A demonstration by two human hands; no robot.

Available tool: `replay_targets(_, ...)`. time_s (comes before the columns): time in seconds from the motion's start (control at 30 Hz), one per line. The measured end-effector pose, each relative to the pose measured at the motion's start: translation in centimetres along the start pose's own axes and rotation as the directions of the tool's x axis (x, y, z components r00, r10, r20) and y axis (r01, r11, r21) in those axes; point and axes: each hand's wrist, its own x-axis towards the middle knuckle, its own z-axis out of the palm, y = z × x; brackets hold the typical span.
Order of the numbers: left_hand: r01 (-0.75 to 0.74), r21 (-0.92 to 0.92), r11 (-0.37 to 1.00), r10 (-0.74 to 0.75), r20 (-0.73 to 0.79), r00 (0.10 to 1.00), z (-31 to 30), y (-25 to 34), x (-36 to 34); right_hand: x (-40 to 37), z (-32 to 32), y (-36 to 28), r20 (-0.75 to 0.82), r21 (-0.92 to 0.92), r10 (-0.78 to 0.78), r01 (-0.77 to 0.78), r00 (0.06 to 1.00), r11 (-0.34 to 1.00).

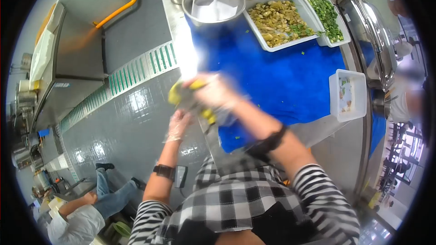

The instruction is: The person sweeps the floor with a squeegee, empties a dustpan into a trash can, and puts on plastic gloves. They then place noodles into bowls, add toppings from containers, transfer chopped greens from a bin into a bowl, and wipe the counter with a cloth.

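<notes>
Both of my hands wear clear plastic gloves at the left edge of the blue-covered counter. A yellow and grey cloth-like item, blurred by motion, hangs between them. My right hand is closed on its upper part. Just below it, my left hand has its fingers bent together at the item's lower edge; what they grip is too blurred to make out. Small green bits are scattered over the blue cover to the right of my hands.
Along the counter's far side stand a steel bowl of chopped greens, another steel bowl with white material, and white trays of vegetables. A white tub sits at right. A person is at lower left.
</notes>
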Motion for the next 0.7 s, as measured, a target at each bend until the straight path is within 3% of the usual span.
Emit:
replay_targets(0.03,0.039,0.025,0.999,-0.038,-0.047,0.998,-0.8,0.2,-1.4,-0.2,-2.7,1.6,-0.106,0.286,0.038,-0.007,0.994,0.958)
replay_targets(0.07,0.079,0.053,0.995,-0.074,-0.092,0.993,-1.5,0.6,-2.9,0.0,-4.0,3.2,-0.198,0.548,0.11,0.017,0.974,0.836)
replay_targets(0.1,0.085,0.048,0.995,-0.08,-0.103,0.992,-2.5,0.2,-4.0,-0.4,-2.8,4.2,-0.185,0.551,0.111,0.009,0.976,0.835)
replay_targets(0.13,0.156,0.032,0.987,-0.15,-0.139,0.979,-3.5,-0.1,-5.1,-1.0,-1.0,5.6,-0.313,0.228,0.06,0.014,0.948,0.974)
replay_targets(0.17,0.22,0.014,0.975,-0.214,-0.173,0.961,-4.4,-0.3,-5.8,-1.6,1.2,7.3,-0.413,-0.125,-0.042,-0.011,0.91,0.992)
replay_targets(0.2,0.215,0.009,0.977,-0.21,-0.179,0.961,-4.9,-0.2,-6.1,-2.1,5.9,9.1,-0.234,-0.016,-0.141,0.141,0.962,0.99)
replay_targets(0.23,0.266,0.002,0.964,-0.258,-0.235,0.937,-5.3,-0.4,-6.4,-5.3,7.6,3.5,0.022,-0.416,-0.104,0.104,0.994,0.904)
replay_targets(0.27,0.326,0.001,0.945,-0.312,-0.287,0.906,-5.7,-0.6,-7.2,-6.9,9.5,2.7,0.288,-0.224,0.005,0.062,0.958,0.973)
replay_targets(0.3,0.279,0.03,0.96,-0.257,-0.304,0.917,-6.0,-1.5,-7.8,-8.2,10.0,2.3,0.345,-0.119,-0.079,0.127,0.935,0.985)
replay_targets(0.33,0.266,0.027,0.964,-0.246,-0.303,0.921,-6.0,-2.3,-8.1,-9.0,9.1,2.4,0.292,-0.013,-0.155,0.166,0.944,0.986)
replay_targets(0.37,0.304,0.017,0.953,-0.287,-0.276,0.917,-5.5,-2.6,-8.9,-10.1,6.4,1.8,0.118,0.08,-0.107,0.098,0.987,0.992)
replay_targets(0.4,0.352,0.012,0.936,-0.338,-0.249,0.908,-4.9,-3.1,-10.2,-10.7,1.5,0.1,0.074,0.024,-0.095,0.093,0.993,0.995)
replay_targets(0.43,0.375,0.013,0.927,-0.365,-0.204,0.909,-3.9,-3.4,-11.2,-11.2,-0.9,1.4,0.033,0.629,0.084,-0.085,0.996,0.773)
replay_targets(0.47,0.375,0.014,0.927,-0.364,-0.203,0.909,-2.9,-4.0,-11.8,-11.5,-5.4,2.6,-0.075,0.665,0.028,0.029,0.997,0.747)
replay_targets(0.5,0.389,0.023,0.921,-0.38,-0.165,0.91,-2.1,-4.7,-12.6,-12.2,-6.3,5.6,-0.074,0.669,0.033,0.025,0.997,0.743)
replay_targets(0.53,0.398,0.034,0.917,-0.391,-0.128,0.911,-1.5,-5.2,-13.3,-12.5,-5.9,10.0,-0.304,0.419,0.118,0.022,0.945,0.908)
replay_targets(0.57,0.398,0.005,0.917,-0.394,-0.138,0.909,-1.0,-5.8,-13.6,-12.6,-5.8,12.5,-0.535,0.136,0.115,-0.049,0.837,0.989)
replay_targets(0.6,0.391,0.009,0.92,-0.386,-0.137,0.912,-0.8,-6.4,-13.7,-14.1,-1.1,11.0,-0.333,-0.393,-0.211,0.068,0.919,0.917)
replay_targets(0.63,0.404,-0.055,0.913,-0.408,-0.153,0.9,-0.9,-7.0,-13.5,-16.6,1.0,5.8,-0.139,-0.237,-0.001,-0.033,0.99,0.971)
replay_targets(0.67,0.423,-0.122,0.898,-0.439,-0.167,0.883,-1.1,-7.6,-13.8,-17.2,5.7,10.1,0.278,0.399,0.042,-0.155,0.96,0.904)
replay_targets(0.7,0.426,-0.103,0.899,-0.438,-0.207,0.875,-1.4,-7.6,-13.7,-18.2,5.5,7.9,0.38,0.29,-0.141,0.027,0.914,0.957)
